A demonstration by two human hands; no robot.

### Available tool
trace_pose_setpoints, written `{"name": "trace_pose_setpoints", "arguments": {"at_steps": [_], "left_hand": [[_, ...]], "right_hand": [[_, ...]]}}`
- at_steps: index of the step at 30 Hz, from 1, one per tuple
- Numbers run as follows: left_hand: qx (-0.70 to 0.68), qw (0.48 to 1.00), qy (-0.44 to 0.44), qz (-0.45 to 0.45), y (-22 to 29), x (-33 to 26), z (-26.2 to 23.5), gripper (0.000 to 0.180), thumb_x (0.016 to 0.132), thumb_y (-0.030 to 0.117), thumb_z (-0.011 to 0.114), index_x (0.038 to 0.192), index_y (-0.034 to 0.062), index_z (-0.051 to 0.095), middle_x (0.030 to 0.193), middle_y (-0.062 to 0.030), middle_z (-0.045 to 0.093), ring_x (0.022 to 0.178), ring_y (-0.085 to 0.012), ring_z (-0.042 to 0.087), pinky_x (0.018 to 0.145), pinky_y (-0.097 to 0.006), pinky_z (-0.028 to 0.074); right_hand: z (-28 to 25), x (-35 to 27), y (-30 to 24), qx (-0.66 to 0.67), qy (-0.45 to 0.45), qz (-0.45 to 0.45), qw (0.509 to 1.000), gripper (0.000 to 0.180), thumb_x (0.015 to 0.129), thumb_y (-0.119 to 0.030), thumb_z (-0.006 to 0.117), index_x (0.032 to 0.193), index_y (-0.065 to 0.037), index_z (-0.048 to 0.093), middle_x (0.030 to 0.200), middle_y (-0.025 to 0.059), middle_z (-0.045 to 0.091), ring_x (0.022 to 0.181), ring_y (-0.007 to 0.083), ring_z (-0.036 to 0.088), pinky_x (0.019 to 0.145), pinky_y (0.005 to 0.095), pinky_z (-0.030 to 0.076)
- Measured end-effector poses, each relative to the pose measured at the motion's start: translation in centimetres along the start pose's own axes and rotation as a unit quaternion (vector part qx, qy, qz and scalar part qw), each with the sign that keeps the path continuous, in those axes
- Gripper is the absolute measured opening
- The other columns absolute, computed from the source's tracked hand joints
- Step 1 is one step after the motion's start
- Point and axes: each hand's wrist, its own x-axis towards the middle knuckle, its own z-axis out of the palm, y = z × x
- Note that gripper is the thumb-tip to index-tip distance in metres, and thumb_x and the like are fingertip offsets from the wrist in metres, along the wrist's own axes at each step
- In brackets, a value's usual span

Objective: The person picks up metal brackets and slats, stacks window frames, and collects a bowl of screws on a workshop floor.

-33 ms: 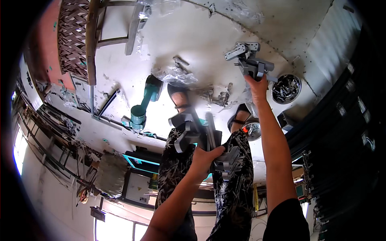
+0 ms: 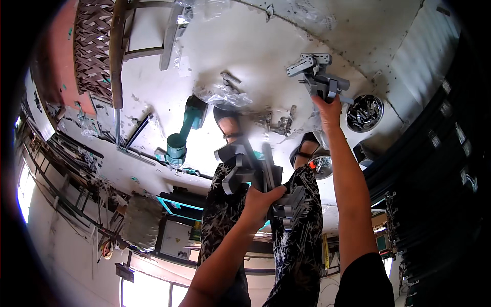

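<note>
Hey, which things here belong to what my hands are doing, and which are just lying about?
In use, it seems:
grey parts in your left hand
perforated grey parts in your right hand
possibly the round dish of small metal pieces by the right hand

Apparently lying about:
teal power tool
crumpled clear plastic
woven wooden furniture

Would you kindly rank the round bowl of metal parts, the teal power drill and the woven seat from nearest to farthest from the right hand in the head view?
From the right hand:
1. Round bowl, just to its right.
2. Teal power drill, to its left.
3. Woven seat, far upper left.
</note>
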Motion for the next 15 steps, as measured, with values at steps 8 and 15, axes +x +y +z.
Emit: {"name": "trace_pose_setpoints", "arguments": {"at_steps": [8,15], "left_hand": [[-0.004,1.0,0.01,0.021,-0.1,0.1,-0.4,0.024,0.073,0.004,0.067,0.094,-0.0007,0.055,0.082,-0.0074,0.061,0.072,-0.0136,0.061,0.064,-0.026,0.05],[-0.003,1.0,0.015,0.01,0.0,-0.2,-0.3,0.024,0.074,0.003,0.066,0.094,-0.0004,0.055,0.083,-0.007,0.061,0.071,-0.014,0.061,0.064,-0.026,0.05]], "right_hand": [[-1.9,0.1,-3.2,0.125,-0.094,0.146,0.977,0.031,0.07,-0.014,0.074,0.096,-0.006,0.06,0.084,-0.0021,0.06,0.071,0.0092,0.054,0.066,0.0245,0.043],[-2.2,-0.9,-4.7,0.124,-0.092,0.218,0.964,0.021,0.07,-0.01,0.072,0.087,-0.005,0.062,0.075,0.0036,0.062,0.058,0.0141,0.059,0.051,0.0281,0.051]]}}
